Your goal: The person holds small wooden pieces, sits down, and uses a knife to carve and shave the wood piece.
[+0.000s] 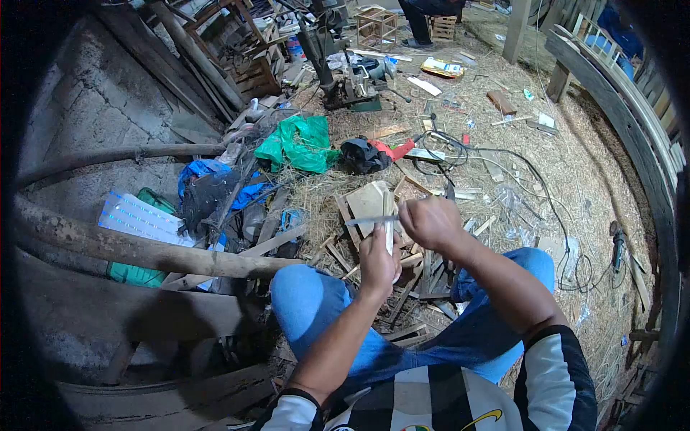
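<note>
My left hand [379,264] is closed around a narrow pale wooden strip [388,205], which stands roughly upright above my lap. In my right hand [433,224] is a thin, flat metal blade [366,220], gripped at its right end. The blade lies crosswise over the strip and seems to touch it, just above my left fingers. Its handle is hidden in my fist, and I cannot tell whether it is a knife or a file. Just beyond the strip is a flat wooden board [364,201].
Wood offcuts [402,291] lie between my knees. Ahead are a green plastic bag [298,144], a red power tool [397,149] and its black cable [532,169]. A wooden pole [158,248] runs along my left. Another person's leg [417,25] shows at the back.
</note>
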Demonstrator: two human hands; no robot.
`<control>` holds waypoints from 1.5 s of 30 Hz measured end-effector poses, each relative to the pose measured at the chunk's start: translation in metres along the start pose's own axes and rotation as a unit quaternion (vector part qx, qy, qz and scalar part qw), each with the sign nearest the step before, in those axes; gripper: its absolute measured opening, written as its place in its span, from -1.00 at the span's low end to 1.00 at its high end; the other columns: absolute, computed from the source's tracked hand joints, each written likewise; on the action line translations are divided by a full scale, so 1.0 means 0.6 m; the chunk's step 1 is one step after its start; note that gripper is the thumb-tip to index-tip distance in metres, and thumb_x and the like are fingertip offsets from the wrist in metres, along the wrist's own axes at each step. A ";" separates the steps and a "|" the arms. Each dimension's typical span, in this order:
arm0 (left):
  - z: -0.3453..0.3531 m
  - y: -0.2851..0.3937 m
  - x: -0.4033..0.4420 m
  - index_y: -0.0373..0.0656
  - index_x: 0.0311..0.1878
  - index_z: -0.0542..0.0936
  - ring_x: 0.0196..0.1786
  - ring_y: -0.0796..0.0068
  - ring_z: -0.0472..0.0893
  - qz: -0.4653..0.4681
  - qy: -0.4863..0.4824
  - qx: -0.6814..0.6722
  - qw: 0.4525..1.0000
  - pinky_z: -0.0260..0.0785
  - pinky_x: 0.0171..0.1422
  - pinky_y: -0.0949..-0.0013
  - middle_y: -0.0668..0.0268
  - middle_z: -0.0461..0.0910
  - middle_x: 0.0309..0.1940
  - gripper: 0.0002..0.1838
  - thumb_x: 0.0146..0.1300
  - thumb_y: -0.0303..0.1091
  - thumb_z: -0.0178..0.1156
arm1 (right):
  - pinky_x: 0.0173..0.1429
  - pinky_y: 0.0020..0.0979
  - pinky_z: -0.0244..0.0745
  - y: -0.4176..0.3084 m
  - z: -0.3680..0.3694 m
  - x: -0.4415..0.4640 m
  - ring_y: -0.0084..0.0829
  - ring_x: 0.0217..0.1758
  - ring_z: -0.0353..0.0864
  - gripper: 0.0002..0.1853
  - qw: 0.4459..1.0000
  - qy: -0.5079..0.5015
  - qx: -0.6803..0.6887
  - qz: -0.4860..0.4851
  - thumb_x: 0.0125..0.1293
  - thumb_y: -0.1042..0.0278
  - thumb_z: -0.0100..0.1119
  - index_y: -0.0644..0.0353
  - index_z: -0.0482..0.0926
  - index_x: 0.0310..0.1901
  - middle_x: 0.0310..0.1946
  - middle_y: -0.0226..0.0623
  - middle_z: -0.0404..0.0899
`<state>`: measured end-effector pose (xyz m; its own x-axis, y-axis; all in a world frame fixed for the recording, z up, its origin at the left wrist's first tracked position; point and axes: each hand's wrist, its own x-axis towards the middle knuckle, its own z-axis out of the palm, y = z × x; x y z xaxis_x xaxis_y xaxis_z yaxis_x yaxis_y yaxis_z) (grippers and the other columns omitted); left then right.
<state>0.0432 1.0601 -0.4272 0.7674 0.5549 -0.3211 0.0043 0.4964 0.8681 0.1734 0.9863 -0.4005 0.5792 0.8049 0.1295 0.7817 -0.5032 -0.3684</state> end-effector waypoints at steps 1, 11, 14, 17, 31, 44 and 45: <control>-0.002 -0.001 0.000 -0.14 -0.39 0.43 -0.85 0.67 0.13 -0.002 -0.001 0.002 1.000 -0.03 -0.80 0.50 0.48 0.23 -0.80 -0.47 0.55 0.08 -0.23 | -0.41 0.02 0.55 0.007 -0.002 0.004 0.07 -0.55 0.62 -0.45 1.000 0.018 -0.013 0.001 0.44 0.02 -0.18 0.16 0.61 -0.57 -0.63 0.01 0.58; 0.008 -0.004 -0.018 -0.13 -0.37 0.44 -0.85 0.68 0.14 -0.002 -0.011 0.028 1.000 -0.03 -0.81 0.51 0.50 0.21 -0.80 -0.47 0.56 0.09 -0.24 | -0.25 0.06 0.55 0.107 -0.039 0.049 0.06 -0.36 0.66 -0.56 0.988 0.066 -0.032 0.135 0.44 0.06 -0.19 0.16 0.62 -0.38 -0.44 0.01 0.65; -0.001 -0.004 -0.002 -0.11 -0.34 0.42 -0.85 0.62 0.08 -0.014 0.000 -0.005 1.000 -0.06 -0.81 0.46 0.47 0.16 -0.82 -0.50 0.55 0.09 -0.24 | -0.32 0.08 0.53 0.053 -0.026 0.018 0.09 -0.43 0.63 -0.55 0.998 0.037 -0.004 0.051 0.43 0.05 -0.16 0.20 0.59 -0.43 -0.52 -0.01 0.62; -0.003 -0.010 0.008 -0.11 -0.32 0.42 -0.85 0.63 0.09 -0.016 0.013 0.009 1.000 -0.07 -0.81 0.48 0.47 0.16 -0.81 -0.51 0.55 0.09 -0.24 | -0.30 0.07 0.54 0.000 -0.025 -0.002 0.08 -0.47 0.64 -0.50 1.000 -0.015 0.012 0.017 0.42 0.02 -0.16 0.17 0.62 -0.51 -0.60 0.02 0.59; -0.010 -0.014 0.000 -0.19 -0.23 0.48 -0.73 0.61 0.30 0.022 -0.051 0.008 0.998 0.21 -0.64 0.50 0.40 0.34 -0.69 -0.47 0.57 0.07 -0.27 | -0.33 0.07 0.54 0.145 -0.024 0.058 0.05 -0.38 0.66 -0.57 0.981 0.089 -0.028 0.169 0.43 0.08 -0.21 0.11 0.62 -0.38 -0.41 0.02 0.65; 0.003 -0.010 0.010 -0.05 -0.28 0.40 -0.79 0.62 0.13 -0.031 0.004 -0.014 0.999 -0.02 -0.75 0.47 0.49 0.18 -0.77 -0.54 0.54 0.11 -0.23 | -0.43 0.03 0.49 0.015 0.006 0.003 0.05 -0.57 0.60 -0.48 1.000 0.017 -0.005 -0.016 0.46 -0.03 -0.16 0.09 0.60 -0.54 -0.66 -0.04 0.56; 0.004 -0.012 0.008 -0.07 -0.29 0.40 -0.80 0.63 0.12 -0.013 -0.002 -0.005 1.000 -0.03 -0.76 0.48 0.48 0.17 -0.78 -0.53 0.54 0.12 -0.24 | -0.42 0.03 0.50 0.022 0.003 0.009 0.03 -0.57 0.60 -0.48 0.999 0.044 -0.014 -0.013 0.46 -0.02 -0.16 0.09 0.61 -0.54 -0.66 -0.05 0.56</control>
<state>0.0481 1.0577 -0.4338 0.7694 0.5393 -0.3421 0.0176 0.5176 0.8554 0.1867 0.9846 -0.4064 0.5756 0.7876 0.2197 0.8021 -0.4916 -0.3390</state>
